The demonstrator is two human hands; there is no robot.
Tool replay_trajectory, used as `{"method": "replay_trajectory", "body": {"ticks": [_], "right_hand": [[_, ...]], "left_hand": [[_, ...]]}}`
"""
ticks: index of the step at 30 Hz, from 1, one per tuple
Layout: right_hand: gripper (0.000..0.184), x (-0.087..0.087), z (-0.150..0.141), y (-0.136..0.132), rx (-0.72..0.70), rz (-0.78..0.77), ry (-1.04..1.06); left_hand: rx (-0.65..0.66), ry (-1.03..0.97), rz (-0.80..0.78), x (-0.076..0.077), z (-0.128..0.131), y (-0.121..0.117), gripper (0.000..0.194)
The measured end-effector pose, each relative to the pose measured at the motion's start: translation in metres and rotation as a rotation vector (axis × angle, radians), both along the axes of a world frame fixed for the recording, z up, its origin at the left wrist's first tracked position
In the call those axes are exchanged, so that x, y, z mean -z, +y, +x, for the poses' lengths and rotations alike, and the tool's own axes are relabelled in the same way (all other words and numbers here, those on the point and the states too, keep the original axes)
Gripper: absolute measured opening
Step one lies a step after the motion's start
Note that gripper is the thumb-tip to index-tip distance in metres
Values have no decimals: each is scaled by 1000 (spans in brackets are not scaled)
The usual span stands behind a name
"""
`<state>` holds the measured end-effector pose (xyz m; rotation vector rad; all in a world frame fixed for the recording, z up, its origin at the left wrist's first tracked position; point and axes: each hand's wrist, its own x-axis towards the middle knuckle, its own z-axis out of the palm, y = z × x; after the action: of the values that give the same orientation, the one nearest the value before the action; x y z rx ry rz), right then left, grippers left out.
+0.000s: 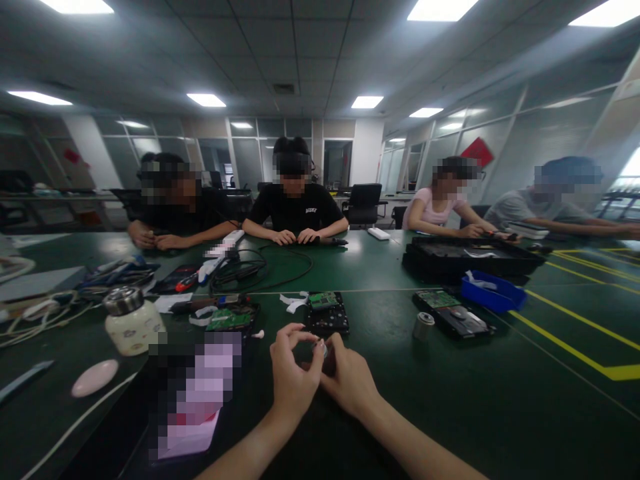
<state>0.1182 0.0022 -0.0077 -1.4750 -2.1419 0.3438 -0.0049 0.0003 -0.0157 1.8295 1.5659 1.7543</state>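
Note:
My left hand point(297, 377) and my right hand point(354, 380) meet in front of me over the green table, fingers curled towards each other. Between the fingertips is a small shiny, roundish piece, mostly covered by them, so its kind cannot be made out. Just beyond my hands lies a hard drive point(327, 325) with a green circuit board and a white strip point(294, 303) beside it. To the right are a small metal cylinder point(424, 327) and another hard drive point(453, 313). A further green circuit board point(227, 320) lies to the left of my hands.
On the left stand a cream bottle point(133, 327), a pink oval item point(95, 378) and a purple blurred item point(207, 380). Black cable point(240, 270) lies coiled farther back. A blue tray point(493, 293) and black case point(470, 257) sit right. Several people sit opposite.

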Motion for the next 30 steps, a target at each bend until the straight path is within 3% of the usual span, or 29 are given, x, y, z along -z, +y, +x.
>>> {"method": "replay_trajectory", "body": {"ticks": [12,21,27,30], "right_hand": [[12,0,1,0,-121,81,-56],[13,2,1,0,-116,106,-102],[15,1,0,-1,-113,126,-93],[18,0,0,-1,-101,124,-96]], "left_hand": [[-81,91,37,1,1,0,11],[27,-30,-65,7,0,2,14],[68,-19,-56,4,2,0,26],[51,-31,-55,3,3,1,23]]}}
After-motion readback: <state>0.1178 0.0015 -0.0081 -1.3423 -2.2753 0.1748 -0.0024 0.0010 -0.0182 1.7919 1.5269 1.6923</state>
